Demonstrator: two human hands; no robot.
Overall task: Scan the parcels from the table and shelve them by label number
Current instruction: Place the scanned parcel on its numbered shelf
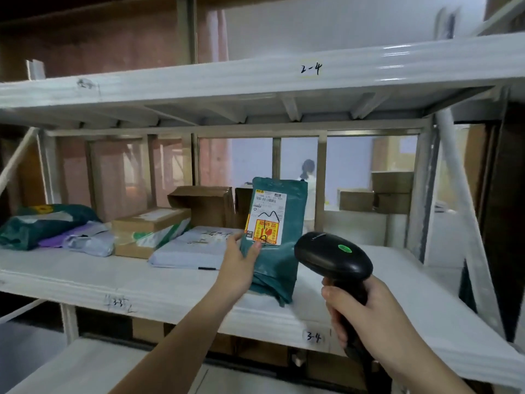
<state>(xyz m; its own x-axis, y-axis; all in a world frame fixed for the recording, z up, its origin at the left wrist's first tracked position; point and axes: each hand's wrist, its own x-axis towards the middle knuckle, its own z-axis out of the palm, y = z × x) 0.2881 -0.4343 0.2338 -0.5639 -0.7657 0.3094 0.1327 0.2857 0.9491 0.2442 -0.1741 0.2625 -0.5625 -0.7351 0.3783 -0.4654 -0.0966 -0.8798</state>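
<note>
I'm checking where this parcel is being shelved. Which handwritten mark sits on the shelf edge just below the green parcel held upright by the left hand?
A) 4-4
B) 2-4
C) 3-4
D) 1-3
C: the left hand stands the green parcel on the white shelf, whose front edge reads 3-4 just below it.

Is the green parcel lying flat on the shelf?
No, the green parcel stands upright on the shelf, steadied by the left hand.
</note>
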